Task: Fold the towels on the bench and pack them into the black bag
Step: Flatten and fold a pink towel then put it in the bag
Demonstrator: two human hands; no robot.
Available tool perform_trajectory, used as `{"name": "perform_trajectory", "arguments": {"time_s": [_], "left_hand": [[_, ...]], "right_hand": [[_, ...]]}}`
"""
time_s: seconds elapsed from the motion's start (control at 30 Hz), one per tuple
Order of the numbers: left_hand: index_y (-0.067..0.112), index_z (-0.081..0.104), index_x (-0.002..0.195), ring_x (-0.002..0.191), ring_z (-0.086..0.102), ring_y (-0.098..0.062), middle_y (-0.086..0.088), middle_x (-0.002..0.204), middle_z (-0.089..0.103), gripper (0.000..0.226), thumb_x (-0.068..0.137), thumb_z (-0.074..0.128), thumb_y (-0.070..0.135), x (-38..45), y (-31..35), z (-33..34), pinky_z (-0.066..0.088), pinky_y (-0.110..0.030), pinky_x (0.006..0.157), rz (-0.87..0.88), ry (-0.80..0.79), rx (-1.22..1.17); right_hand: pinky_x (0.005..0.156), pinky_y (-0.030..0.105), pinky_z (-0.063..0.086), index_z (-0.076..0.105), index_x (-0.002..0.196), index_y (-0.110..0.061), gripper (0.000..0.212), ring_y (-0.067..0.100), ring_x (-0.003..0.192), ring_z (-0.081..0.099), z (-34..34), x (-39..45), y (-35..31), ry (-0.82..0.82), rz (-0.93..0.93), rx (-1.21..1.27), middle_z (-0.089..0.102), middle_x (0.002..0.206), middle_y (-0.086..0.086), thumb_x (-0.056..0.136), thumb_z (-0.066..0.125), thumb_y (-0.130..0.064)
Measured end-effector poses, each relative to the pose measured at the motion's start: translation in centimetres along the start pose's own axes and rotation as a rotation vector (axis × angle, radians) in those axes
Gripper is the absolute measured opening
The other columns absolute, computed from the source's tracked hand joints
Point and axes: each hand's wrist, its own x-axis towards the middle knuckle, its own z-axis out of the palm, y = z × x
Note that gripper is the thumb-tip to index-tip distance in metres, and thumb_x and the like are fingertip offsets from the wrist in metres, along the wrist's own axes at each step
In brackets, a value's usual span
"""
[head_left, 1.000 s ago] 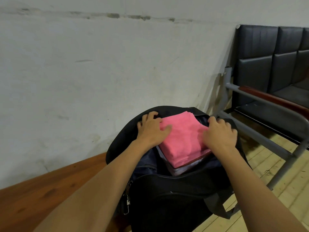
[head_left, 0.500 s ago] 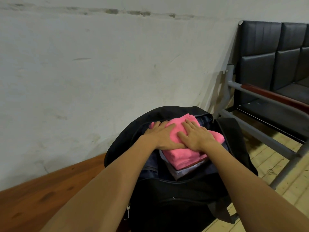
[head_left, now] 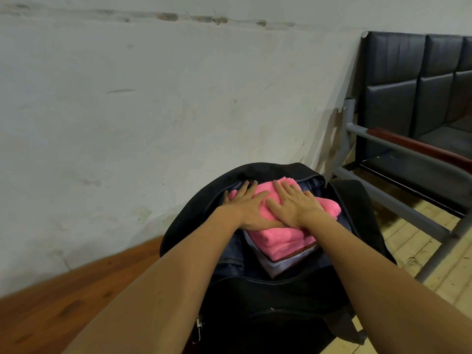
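Now both hands lie flat and open, side by side, on the pink towel point(head_left: 281, 241): the left hand point(head_left: 249, 209) with its fingers toward the far rim, the right hand point(head_left: 297, 204) just beside it. Under the palms the towel tops a folded stack inside the black bag point(head_left: 268, 297). I think the push should go straight down and evenly, so the stack does not tilt. Beyond the fingertips the bag's zipper edge point(head_left: 304, 178) must stay free.

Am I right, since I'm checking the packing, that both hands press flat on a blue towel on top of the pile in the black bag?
Not quite: the head view shows the left hand and right hand flat on a pink towel, not blue, atop the pile in the black bag.
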Motion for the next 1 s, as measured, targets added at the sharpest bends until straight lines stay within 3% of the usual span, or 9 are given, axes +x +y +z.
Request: {"name": "perform_trajectory", "arguments": {"time_s": [0.13,0.23,0.3,0.4,0.47,0.53,0.77,0.9,1.0], "left_hand": [[0.033,-0.006,0.156,0.145,-0.030,-0.019,0.004,0.161,-0.025,0.109,0.073,0.041,0.089,-1.4,0.5,0.2,-0.012,-0.059,0.116,-0.004,0.017,0.006],[0.028,-0.008,0.156,0.146,-0.028,-0.022,0.000,0.161,-0.024,0.098,0.084,0.033,0.081,-3.2,0.4,-0.2,-0.008,-0.060,0.117,-0.010,0.003,0.022],[0.023,-0.004,0.156,0.149,-0.019,-0.023,-0.003,0.163,-0.016,0.081,0.096,0.034,0.063,-5.0,0.0,-1.2,-0.001,-0.056,0.120,0.033,-0.031,0.004],[0.010,0.030,0.151,0.144,0.028,-0.028,-0.013,0.156,0.030,0.056,0.102,0.045,0.034,-8.3,-1.5,-2.7,0.026,-0.038,0.116,0.145,0.120,-0.225],[0.007,0.050,0.133,0.125,0.050,-0.031,-0.014,0.135,0.053,0.038,0.098,0.046,0.021,-10.7,-3.0,-3.5,0.039,-0.038,0.105,0.155,0.290,-0.350],[0.005,0.055,0.121,0.114,0.055,-0.029,-0.013,0.124,0.058,0.028,0.096,0.045,0.015,-13.5,-5.4,-3.9,0.043,-0.040,0.099,0.107,0.404,-0.441],[0.021,0.064,0.099,0.083,0.066,-0.007,0.013,0.091,0.066,0.019,0.102,0.047,0.029,-26.3,-14.8,-3.9,0.050,-0.019,0.070,0.019,0.723,-0.824],[0.013,0.066,0.093,0.075,0.066,-0.013,0.004,0.084,0.069,0.024,0.103,0.046,0.020,-34.3,-20.6,-1.3,0.052,-0.024,0.068,-0.118,0.768,-0.912],[0.011,0.066,0.089,0.075,0.065,-0.024,-0.001,0.081,0.068,0.027,0.103,0.046,0.024,-40.4,-24.8,1.6,0.053,-0.037,0.072,-0.237,0.811,-0.911]], "right_hand": [[0.121,0.054,0.006,-0.002,0.159,-0.027,0.095,0.016,0.152,-0.014,0.6,-0.2,0.1,-0.012,-0.009,-0.035,-0.011,0.167,-0.001,0.076,-0.008,-0.072],[0.123,0.050,0.001,0.000,0.159,-0.023,0.072,0.014,0.153,-0.008,-0.1,-1.4,-0.4,0.039,0.016,0.020,-0.006,0.167,0.000,0.098,0.012,-0.059],[0.121,0.048,0.006,0.022,0.156,-0.016,0.060,0.017,0.152,0.011,-1.1,-2.5,-1.3,0.088,-0.003,0.072,0.017,0.165,0.003,0.105,0.020,-0.047],[0.105,0.044,0.036,0.057,0.118,-0.014,0.042,0.026,0.121,0.052,-2.8,-4.7,-5.6,0.198,-0.164,0.188,0.059,0.128,0.009,0.106,0.022,-0.032],[0.087,0.040,0.044,0.055,0.087,-0.019,0.036,0.024,0.091,0.057,-3.7,-6.1,-9.8,0.233,-0.235,0.319,0.063,0.096,0.005,0.106,0.025,-0.024],[0.076,0.044,0.046,0.051,0.077,-0.013,0.035,0.026,0.078,0.056,-4.4,-7.2,-14.1,0.275,-0.276,0.426,0.063,0.082,0.005,0.106,0.033,-0.020],[0.071,0.042,0.052,0.066,0.077,-0.020,0.054,0.014,0.069,0.062,-6.2,-11.8,-28.3,0.273,-0.414,0.592,0.067,0.072,-0.002,0.104,0.029,-0.050],[0.074,0.038,0.053,0.068,0.071,-0.018,0.058,0.013,0.068,0.064,-3.7,-14.5,-37.2,0.171,-0.544,0.674,0.068,0.069,-0.003,0.106,0.030,-0.045],[0.065,0.030,0.047,0.063,0.063,-0.021,0.059,0.009,0.062,0.061,-0.8,-16.5,-43.9,0.043,-0.643,0.685,0.065,0.063,-0.002,0.106,0.031,-0.043]]}}
